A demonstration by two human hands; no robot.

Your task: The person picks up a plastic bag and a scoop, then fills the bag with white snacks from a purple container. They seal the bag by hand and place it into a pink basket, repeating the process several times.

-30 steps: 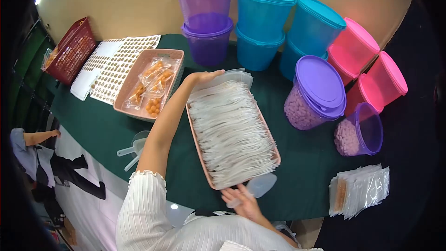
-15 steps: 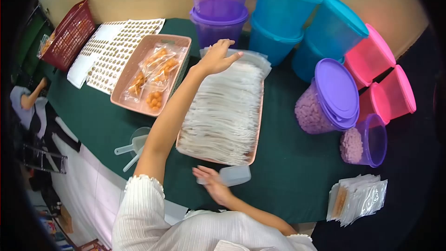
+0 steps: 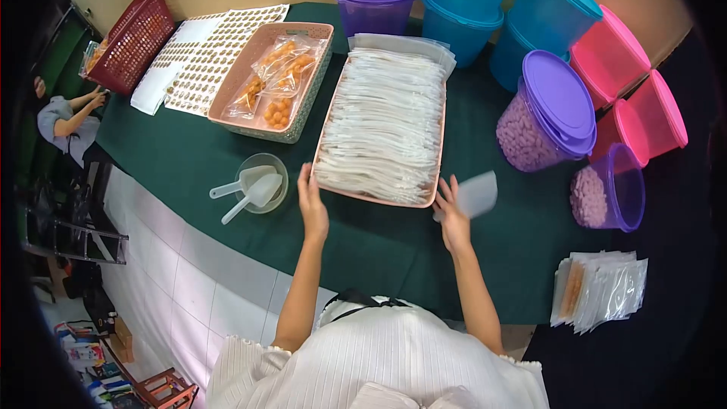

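A shallow pink basket (image 3: 369,198) packed with a long row of clear plastic bags (image 3: 386,121) lies before me. My left hand (image 3: 313,208) is at its near left corner, fingers stretched out along the rim. By the near right corner, my right hand (image 3: 454,220) holds a translucent scoop (image 3: 477,193), whose blade points up and to the right. Some fingers of that hand extend to the basket's edge. Left of the basket, two white scoops (image 3: 261,191) rest in a clear round bowl (image 3: 274,204).
Another basket (image 3: 323,68) holds bags of orange balls (image 3: 278,112). Sticker sheets (image 3: 227,49) and a maroon basket (image 3: 144,38) lie beyond. Purple tubs (image 3: 560,106), teal tubs (image 3: 462,30) and pink tubs (image 3: 606,53) line the back and right. Filled bags (image 3: 598,288) lie right; a person (image 3: 68,125) is far left.
My left hand has come back from the far end of the bags to the basket's near left corner. My right hand, with the scoop, has moved right to the near right corner.
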